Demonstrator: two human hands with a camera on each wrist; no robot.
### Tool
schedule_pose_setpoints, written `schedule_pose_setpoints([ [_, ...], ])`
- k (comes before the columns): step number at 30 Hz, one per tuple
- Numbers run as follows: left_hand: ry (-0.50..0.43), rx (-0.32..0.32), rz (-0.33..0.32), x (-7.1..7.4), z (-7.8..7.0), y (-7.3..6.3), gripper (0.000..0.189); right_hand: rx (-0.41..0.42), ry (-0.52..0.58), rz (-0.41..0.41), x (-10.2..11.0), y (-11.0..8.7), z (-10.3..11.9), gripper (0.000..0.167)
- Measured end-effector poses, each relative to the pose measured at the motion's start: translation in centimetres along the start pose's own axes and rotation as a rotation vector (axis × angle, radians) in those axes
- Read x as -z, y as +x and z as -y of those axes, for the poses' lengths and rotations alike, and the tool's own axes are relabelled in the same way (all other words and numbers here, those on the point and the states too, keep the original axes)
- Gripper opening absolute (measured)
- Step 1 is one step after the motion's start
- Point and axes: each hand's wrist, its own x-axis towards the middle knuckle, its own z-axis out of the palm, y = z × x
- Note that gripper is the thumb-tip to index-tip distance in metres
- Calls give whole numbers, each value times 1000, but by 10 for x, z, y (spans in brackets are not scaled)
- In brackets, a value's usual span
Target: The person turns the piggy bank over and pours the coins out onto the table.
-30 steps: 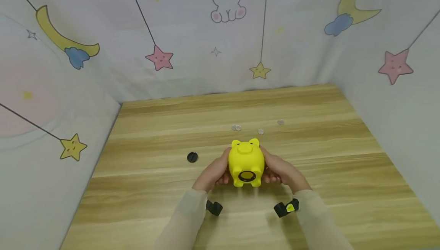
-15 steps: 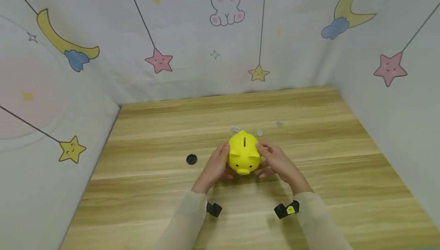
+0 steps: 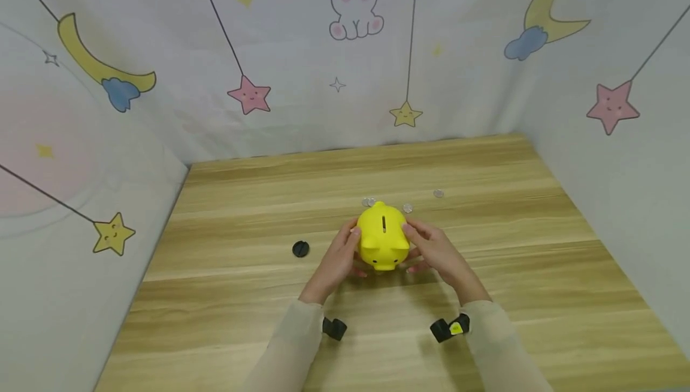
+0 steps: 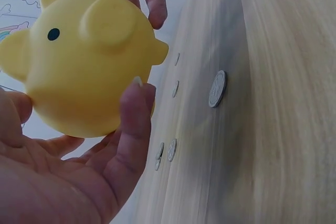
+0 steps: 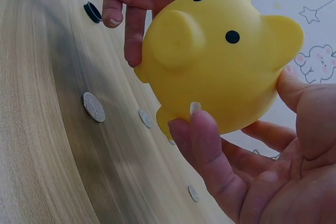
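Observation:
A yellow piggy bank [image 3: 380, 237] is held between both hands over the table, coin slot [image 3: 384, 224] on top and snout toward the person. My left hand [image 3: 336, 255] grips its left side, thumb up by the ear and the other fingers curled beneath. On the opposite side my right hand [image 3: 441, 255] holds it the same way. Both wrist views show the pig's feet raised off the wood, with a silver coin [image 4: 218, 88] lying beneath. The pig's underside is hidden. Close behind it lie more coins [image 3: 369, 202].
To the left of the hands lies a round black plug [image 3: 300, 249]. One coin [image 3: 408, 208] sits just behind the pig, another [image 3: 439, 193] farther right. A printed cloth backdrop [image 3: 302, 122] rises along the back and sides of the wooden table [image 3: 226, 212].
A second ago the pig was tipped back, its open round belly hole facing the head camera. Both hands have since turned it upright, bringing the slot to the top.

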Motion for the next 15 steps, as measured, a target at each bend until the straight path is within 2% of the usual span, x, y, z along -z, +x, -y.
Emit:
schedule_pose_setpoints([
  [7,2,-1,17,0,3,0,56,27,14,7,1,-1,0,64],
  [11,-6,-30,35,1,2,0,59,35,18,2,2,0,-1,62],
  [15,-16,-51,39,2,2,0,62,81,6,16,3,2,-2,60],
])
